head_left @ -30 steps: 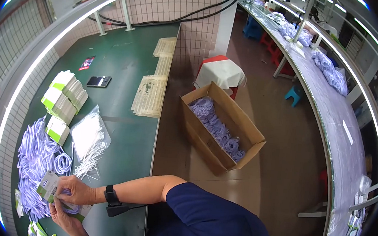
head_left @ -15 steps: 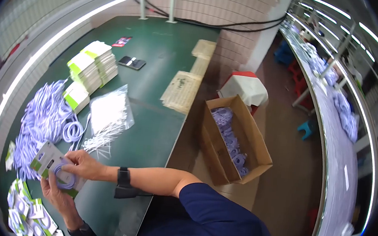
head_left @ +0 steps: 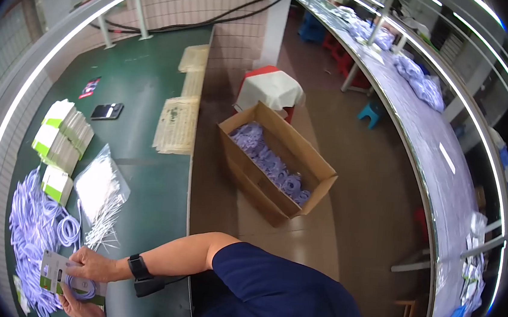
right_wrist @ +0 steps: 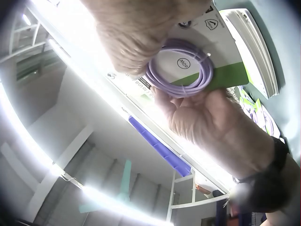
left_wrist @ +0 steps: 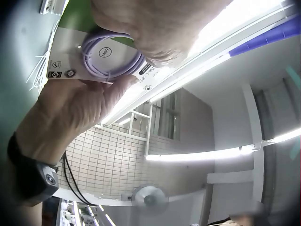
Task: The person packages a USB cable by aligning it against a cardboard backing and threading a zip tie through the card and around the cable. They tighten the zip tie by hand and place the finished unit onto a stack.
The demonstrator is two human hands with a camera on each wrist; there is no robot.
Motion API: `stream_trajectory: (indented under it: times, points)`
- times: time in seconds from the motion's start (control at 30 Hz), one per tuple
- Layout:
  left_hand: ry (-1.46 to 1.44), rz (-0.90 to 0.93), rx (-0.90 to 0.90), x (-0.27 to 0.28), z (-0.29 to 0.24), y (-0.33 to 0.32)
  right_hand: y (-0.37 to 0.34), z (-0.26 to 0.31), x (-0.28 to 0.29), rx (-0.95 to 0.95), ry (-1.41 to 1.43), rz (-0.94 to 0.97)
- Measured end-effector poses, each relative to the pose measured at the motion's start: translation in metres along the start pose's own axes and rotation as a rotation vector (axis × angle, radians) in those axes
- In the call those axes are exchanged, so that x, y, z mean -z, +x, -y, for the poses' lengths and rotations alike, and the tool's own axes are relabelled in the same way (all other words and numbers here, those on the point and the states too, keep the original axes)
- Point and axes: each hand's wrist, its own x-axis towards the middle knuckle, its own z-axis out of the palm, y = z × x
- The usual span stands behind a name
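- Surface: I work over a green bench, on which lies a loose heap of purple cables.
- Beside the heap: green-and-white card stacks stand just past its upper end in the head view; a clear plastic bag lies near it on my side, with thin white ties spread at one end.
- Well apart from the heap, toward the far end of the bench: a dark phone and a small red slip.
- Room: across the bench edge from the heap, a cardboard carton of purple coils stands on the floor, near a stool under a white cloth; a long second bench runs farther from the heap still.
- Right hand: near the heap; my fingers and thumb grip a printed card, leaving only a narrow gap.
- Left hand: near the heap, low in the head view; my fingers and thumb hold the same card, equally narrow.
- Printed card: between my two hands, beside the heap and partly overlapping it in the head view; a cable ring rests against it, encircling the mark "60W". I cannot tell whether the ring is fastened.
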Motion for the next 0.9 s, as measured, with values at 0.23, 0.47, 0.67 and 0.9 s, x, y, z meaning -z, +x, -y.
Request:
stream_trajectory:
  times: [0.23,0.47,0.67,0.9]
  points:
    - [0.041,-0.02,-0.012,0.0,0.015,0.009,-0.001,-0.004,0.004,0.06,-0.063,-0.063]
    - [0.191,0.071,-0.035,-0.042,-0.045,-0.045,-0.002,-0.032,0.01,0.123,-0.13,0.031]
    - [0.391,-0.011,-0.106,-0.042,-0.076,-0.091,-0.014,-0.005,0.01,-0.34,0.098,0.07]
    - [0.45,0.019,0.027,-0.029,-0.062,-0.096,-0.023,0.006,-0.009,-0.391,0.198,0.107]
